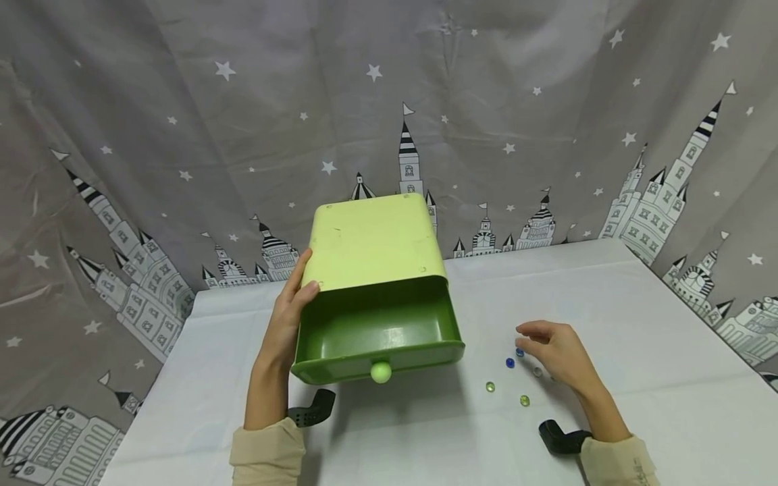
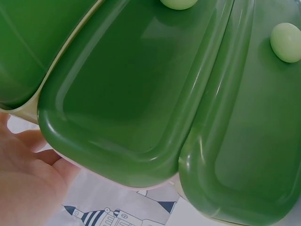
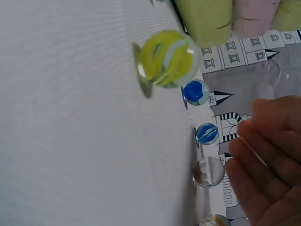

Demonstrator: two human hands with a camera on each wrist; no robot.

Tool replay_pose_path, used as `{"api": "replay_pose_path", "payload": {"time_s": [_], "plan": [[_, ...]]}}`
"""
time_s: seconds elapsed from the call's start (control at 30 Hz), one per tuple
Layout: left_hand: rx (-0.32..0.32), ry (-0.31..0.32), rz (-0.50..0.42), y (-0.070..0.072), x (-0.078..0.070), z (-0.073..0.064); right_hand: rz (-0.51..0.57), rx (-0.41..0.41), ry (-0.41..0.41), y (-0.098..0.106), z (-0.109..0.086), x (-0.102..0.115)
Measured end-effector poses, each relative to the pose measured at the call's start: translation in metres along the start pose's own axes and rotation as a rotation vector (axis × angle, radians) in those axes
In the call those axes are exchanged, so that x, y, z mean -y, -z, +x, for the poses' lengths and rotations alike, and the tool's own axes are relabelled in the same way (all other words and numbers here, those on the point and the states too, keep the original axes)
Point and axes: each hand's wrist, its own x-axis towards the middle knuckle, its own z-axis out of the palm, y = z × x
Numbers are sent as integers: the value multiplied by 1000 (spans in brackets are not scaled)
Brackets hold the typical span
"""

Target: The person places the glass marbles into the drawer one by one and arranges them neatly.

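"From where you stand, where's the box (image 1: 377, 236)?"

"Middle of the white surface (image 1: 638, 304), left of the marbles (image 1: 510, 363). Its lime lid faces up, and the top drawer (image 1: 419, 361) is pulled out towards the person, pale knob (image 1: 381, 372) in front. I can't make out the foot of it from here."

"And the left hand (image 1: 284, 324)?"

"At the box's left side. The thumb (image 1: 307, 292) sits at the lid's near corner, the fingers (image 1: 298, 270) lie along the side. I'd call that grip loose: touching, rather than clenched."

"How does it look by that wrist?"

"Two rounded green fronts (image 2: 122, 103) next to each other, a knob on each. By the right wrist, I see the box's tiers running lime, pink, lime."

"The right hand (image 1: 562, 354), then?"

"Low over the surface, fingertips just by a blue marble (image 1: 519, 352). Grip released, the fingers softly bent and holding nothing."

"The rest of the marbles?"

"A second blue marble lies close to the first, on the box side. A clear marble (image 1: 537, 371) is just beside the hand. Two green marbles (image 1: 525, 401) lie nearer the person, apart from each other."

"What's behind?"

"A grey drape (image 1: 365, 108) printed with white stars and castles, along the surface's far edge."
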Motion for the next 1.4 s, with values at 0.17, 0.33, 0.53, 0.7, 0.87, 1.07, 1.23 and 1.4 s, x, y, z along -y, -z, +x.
{"api": "replay_pose_path", "payload": {"time_s": [0.17,0.33,0.53,0.7,0.87,1.07,1.23,1.4], "plan": [[-5,3,0,1,-1,-1,-12,45,-30,-3,1,-6],[-1,7,-8,0,0,-1,-41,70,-28,-4,1,-11],[-4,9,-6,0,2,1,-57,90,-9,-4,0,-14],[-2,9,-8,0,1,0,-99,104,7,-6,-1,-12],[0,5,-9,0,1,0,-164,100,19,-9,0,-12],[4,9,-4,-1,1,1,-228,74,30,-12,1,-11],[0,10,-7,0,1,1,-240,69,48,-11,2,-10],[-3,10,0,0,0,0,-220,65,30,-10,2,-9]]}}
